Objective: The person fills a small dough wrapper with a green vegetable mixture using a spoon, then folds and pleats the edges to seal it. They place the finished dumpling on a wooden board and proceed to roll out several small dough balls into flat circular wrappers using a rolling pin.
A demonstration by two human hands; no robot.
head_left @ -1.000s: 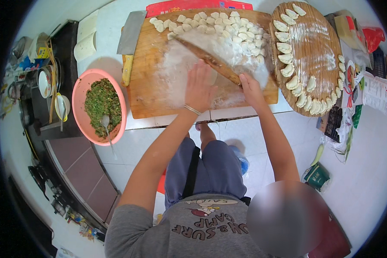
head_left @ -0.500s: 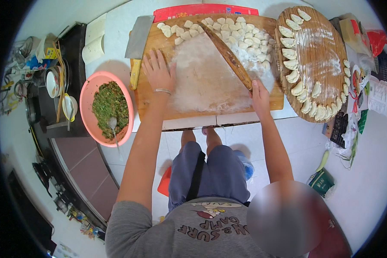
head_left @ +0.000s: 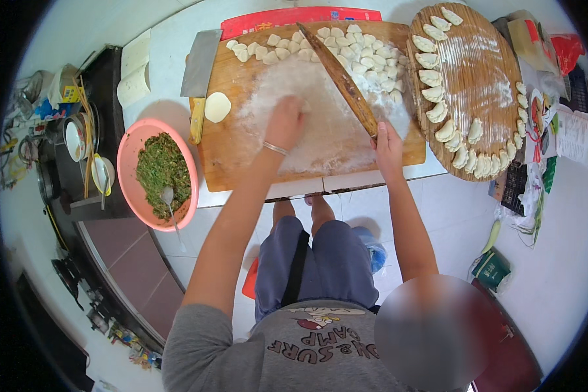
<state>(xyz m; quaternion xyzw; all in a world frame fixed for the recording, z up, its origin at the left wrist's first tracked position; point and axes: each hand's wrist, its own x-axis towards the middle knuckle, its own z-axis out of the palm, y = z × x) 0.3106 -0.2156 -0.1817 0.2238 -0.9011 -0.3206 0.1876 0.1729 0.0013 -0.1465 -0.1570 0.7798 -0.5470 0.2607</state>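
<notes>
1. Biggest thing we've got is the wooden cutting board (head_left: 223, 153), flour-dusted across the middle. Call its centre the middle of our clock.
2. At 3 o'clock, the rounded wooden board (head_left: 467, 59).
3. Out at 8, a pink bowl (head_left: 125, 160) of green filling (head_left: 160, 168), spoon (head_left: 168, 195) stuck in it.
4. Our rolling pin (head_left: 338, 75) slants from just shy of 12 down to 4.
5. Cleaver (head_left: 202, 62) sits between 9 and 10, blade away from us.
6. Our right hand (head_left: 389, 149), at 4, grips the pin's near end.
7. Our left hand (head_left: 286, 119) is just off centre towards 8, fingers curled low over the board; honestly can't tell if they're pinching anything.
8. One flat dough round (head_left: 217, 107) lies at 9, just beside the cleaver's handle.
9. Folded dumplings (head_left: 428, 61) line the rounded board's rim, from its own 3 through 6 up to nearly 12.
10. Smallest: little dough pieces (head_left: 367, 62), spread from 10 round to 3.
</notes>
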